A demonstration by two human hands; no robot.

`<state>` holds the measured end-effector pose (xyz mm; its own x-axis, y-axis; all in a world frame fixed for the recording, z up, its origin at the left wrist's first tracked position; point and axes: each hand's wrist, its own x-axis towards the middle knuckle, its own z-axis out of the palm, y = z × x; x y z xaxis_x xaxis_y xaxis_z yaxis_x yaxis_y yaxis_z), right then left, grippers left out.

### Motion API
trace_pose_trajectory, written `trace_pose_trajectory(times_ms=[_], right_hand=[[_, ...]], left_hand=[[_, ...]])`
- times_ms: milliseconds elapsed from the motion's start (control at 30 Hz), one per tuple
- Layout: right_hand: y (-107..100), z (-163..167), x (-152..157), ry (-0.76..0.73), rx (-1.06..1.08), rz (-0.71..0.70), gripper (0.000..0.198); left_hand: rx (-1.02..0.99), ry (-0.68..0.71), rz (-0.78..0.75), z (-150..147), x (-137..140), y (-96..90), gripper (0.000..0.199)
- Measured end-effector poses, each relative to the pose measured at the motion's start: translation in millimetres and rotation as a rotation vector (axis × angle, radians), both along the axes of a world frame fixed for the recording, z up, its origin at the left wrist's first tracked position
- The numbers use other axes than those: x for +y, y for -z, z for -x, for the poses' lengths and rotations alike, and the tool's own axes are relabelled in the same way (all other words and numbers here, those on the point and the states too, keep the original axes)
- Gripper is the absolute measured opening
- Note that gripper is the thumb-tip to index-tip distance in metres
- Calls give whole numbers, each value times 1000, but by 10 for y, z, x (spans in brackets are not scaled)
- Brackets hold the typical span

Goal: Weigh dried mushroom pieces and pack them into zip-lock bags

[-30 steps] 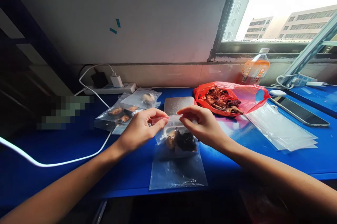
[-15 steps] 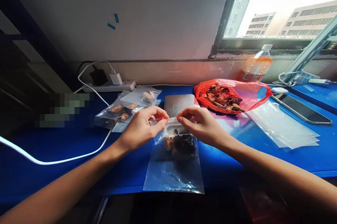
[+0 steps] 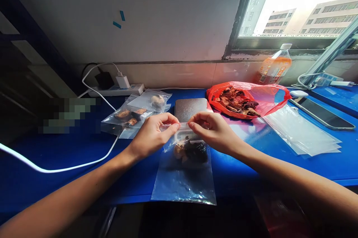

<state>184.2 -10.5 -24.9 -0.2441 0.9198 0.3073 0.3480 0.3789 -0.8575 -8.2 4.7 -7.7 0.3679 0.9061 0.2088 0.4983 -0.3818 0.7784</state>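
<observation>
A clear zip bag point(image 3: 183, 185) with dark and tan dried pieces point(image 3: 190, 152) in it lies at the table's front edge, its lower end reaching over the edge. My left hand point(image 3: 155, 133) pinches the bag's top edge between thumb and forefinger. Close beside it, my right hand point(image 3: 214, 130) pinches the same edge, a small gap between the fingertips. Just behind the hands sits a flat metal-topped scale point(image 3: 191, 106), its front partly hidden by them and showing through the plastic.
Filled clear bags point(image 3: 134, 113) lie at the left. A red plastic bag point(image 3: 268, 105) of dried pieces stands behind right, near flat clear bags point(image 3: 303, 131), a phone point(image 3: 324, 113) and an orange drink bottle point(image 3: 275, 66). A white cable point(image 3: 56, 172) crosses the left side.
Both hands keep their pinch on the bag's top edge, with hardly any movement. The whole view has shifted very slightly.
</observation>
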Motion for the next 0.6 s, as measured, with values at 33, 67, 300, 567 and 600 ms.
trace_pose_trajectory(times_ms=[33, 67, 300, 567, 600], right_hand=[[-4, -2, -1, 2, -13, -5, 11], [-9, -3, -3, 4, -26, -11, 12], [20, -7, 2, -4, -43, -6, 10], [29, 9, 10, -27, -32, 13, 11], [25, 12, 7, -33, -34, 21, 12]], left_hand=[[1, -4, -1, 1, -1, 2, 21], [3, -7, 1, 2, -4, 3, 22], [14, -4, -40, -2, -18, 1, 22], [3, 11, -21, -44, -22, 10, 21], [4, 11, -24, -50, -24, 11, 21]])
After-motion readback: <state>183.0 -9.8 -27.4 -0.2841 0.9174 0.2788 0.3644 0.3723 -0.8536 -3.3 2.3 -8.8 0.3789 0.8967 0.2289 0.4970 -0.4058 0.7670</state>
